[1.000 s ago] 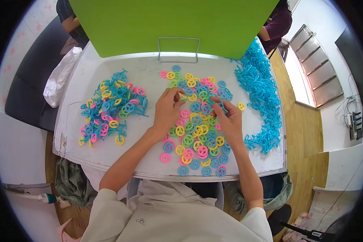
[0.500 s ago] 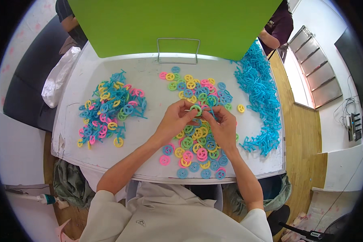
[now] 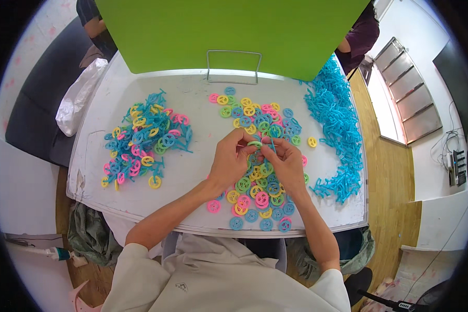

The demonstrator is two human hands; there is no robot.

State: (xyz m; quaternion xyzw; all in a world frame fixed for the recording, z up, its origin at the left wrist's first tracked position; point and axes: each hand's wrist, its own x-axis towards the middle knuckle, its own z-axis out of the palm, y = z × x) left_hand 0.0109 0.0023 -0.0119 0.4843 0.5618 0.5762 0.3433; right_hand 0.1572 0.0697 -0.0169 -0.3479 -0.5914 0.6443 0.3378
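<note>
Over the middle of the table my left hand (image 3: 229,160) pinches a small green spoked wheel (image 3: 254,144) between thumb and fingers. My right hand (image 3: 287,165) is closed beside it, gripping a thin blue plastic stem (image 3: 273,137). The fingertips of both hands nearly meet, and whether the stem touches the wheel is hidden. Under and around the hands lie loose pink, yellow, green and blue toy wheels (image 3: 261,199). To the left is a heap of blue stems with wheels (image 3: 146,136) among them, many seemingly joined.
A long heap of blue stems (image 3: 338,127) runs down the table's right side. A green panel (image 3: 223,31) with a wire stand (image 3: 233,82) rises at the far edge. One yellow wheel (image 3: 312,142) lies apart. People stand behind the panel at both sides; a white bag (image 3: 80,99) hangs left.
The green wheel has tipped from facing me to nearly edge-on between my fingers. Both hands stay in about the same place, close together.
</note>
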